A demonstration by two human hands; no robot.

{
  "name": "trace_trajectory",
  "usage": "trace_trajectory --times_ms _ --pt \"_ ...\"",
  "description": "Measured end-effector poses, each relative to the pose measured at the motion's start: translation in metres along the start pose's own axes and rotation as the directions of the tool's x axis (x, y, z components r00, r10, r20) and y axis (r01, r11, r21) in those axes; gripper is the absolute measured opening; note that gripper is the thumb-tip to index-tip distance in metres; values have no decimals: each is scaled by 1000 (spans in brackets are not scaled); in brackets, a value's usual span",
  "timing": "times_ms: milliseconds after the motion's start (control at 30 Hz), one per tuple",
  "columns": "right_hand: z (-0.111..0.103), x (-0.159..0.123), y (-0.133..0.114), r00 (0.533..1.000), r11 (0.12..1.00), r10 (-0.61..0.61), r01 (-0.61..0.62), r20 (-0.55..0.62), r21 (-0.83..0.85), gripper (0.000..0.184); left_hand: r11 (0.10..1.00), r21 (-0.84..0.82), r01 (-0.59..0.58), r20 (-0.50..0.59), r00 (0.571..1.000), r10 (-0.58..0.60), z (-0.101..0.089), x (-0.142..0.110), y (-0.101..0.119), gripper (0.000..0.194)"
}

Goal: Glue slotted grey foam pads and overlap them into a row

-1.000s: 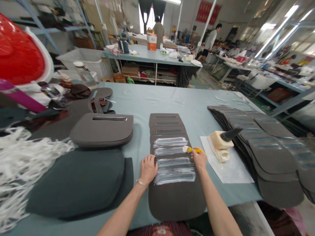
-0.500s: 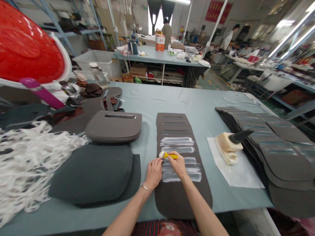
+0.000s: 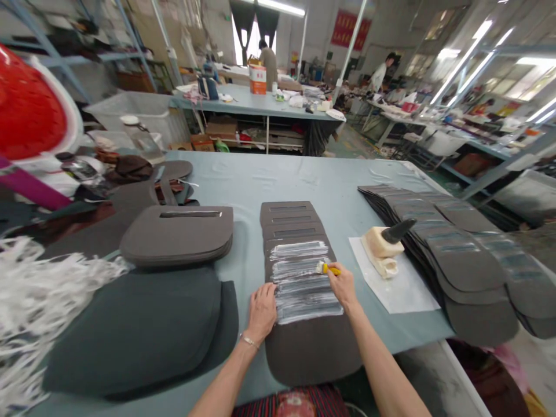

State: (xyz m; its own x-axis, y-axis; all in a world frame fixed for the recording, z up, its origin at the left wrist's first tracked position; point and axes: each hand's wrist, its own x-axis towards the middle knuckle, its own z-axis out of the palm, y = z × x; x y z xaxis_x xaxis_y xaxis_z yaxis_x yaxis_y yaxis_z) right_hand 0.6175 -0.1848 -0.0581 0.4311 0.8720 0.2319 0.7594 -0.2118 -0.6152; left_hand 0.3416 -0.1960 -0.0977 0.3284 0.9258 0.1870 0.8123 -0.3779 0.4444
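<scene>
A fanned row of dark grey slotted foam pieces [image 3: 299, 231] lies on the table in front of me, the near ones streaked with white glue [image 3: 304, 284]. My right hand [image 3: 342, 285] holds a small yellow-handled brush [image 3: 326, 268] whose bristles touch the right side of the glue streaks. Flat on the left edge of the row rests my left hand [image 3: 262, 310], pressing the pieces down. A glue bottle with a dark nozzle [image 3: 384, 246] lies on white paper [image 3: 402, 289] just right of the brush.
A long overlapping row of grey pieces [image 3: 456, 255] runs along the right. A stack of slotted grey pieces [image 3: 178, 234] and large dark sheets [image 3: 130, 324] lie left, with white shredded strips [image 3: 39, 301] beyond. People work at far tables [image 3: 260, 101].
The brush has swept from the left side of the glue streaks back to their right side. My left hand has stayed pressed on the left edge of the row.
</scene>
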Motion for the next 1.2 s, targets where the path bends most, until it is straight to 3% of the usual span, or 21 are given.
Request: trace_trajectory --times_ms 100,200,333,467,533,600,667,800,833,900,1000,1067,1133,1200 --pt "-6 1 14 989 989 122 -128 -88 -68 30 998 -56 2 -12 1000 -3 2 0 -1 36" --pt "-9 2 13 984 988 119 -130 -130 -81 30 977 -204 57 -21 998 -62 5 4 -8 33" --pt "18 -18 -40 995 992 65 -57 -69 112 27 926 -360 111 -21 992 -128 1 10 -22 28" --pt "63 -49 -107 988 930 -88 37 126 365 22 966 -256 33 -30 999 -42 -3 0 -20 29" --pt "76 -55 -118 975 895 -100 2 197 446 21 985 -171 -16 -19 1000 13 -3 -8 -14 33" --pt "76 -52 -105 973 880 -30 -83 228 469 22 993 -117 -25 -15 1000 23 -1 -15 -10 37" --pt "60 -42 -73 976 877 93 -174 199 448 25 994 -106 -17 -9 1000 16 1 -17 -9 39" --pt "9 -20 -13 949 927 306 -279 -75 252 30 981 -193 24 1 1000 -24 1 -12 -16 37" --pt "1 -19 -11 942 940 305 -275 -140 201 30 972 -230 40 3 999 -40 0 -10 -18 35" --pt "-1 -28 -23 959 963 235 -207 -158 174 28 956 -285 70 -2 997 -73 -3 -11 -20 32" --pt "23 -58 -69 999 955 -2 -11 42 295 22 968 -247 38 -7 999 -41 -8 -20 -15 28" --pt "40 -75 -91 973 928 -160 91 169 360 20 985 -173 -18 8 1000 20 -10 -30 -10 26" --pt "42 -80 -89 963 926 -175 90 207 365 18 993 -106 -53 21 998 55 -10 -37 -6 28" --pt "26 -73 -60 984 948 -53 -4 171 318 19 997 -58 -51 22 998 52 -9 -41 -4 30"
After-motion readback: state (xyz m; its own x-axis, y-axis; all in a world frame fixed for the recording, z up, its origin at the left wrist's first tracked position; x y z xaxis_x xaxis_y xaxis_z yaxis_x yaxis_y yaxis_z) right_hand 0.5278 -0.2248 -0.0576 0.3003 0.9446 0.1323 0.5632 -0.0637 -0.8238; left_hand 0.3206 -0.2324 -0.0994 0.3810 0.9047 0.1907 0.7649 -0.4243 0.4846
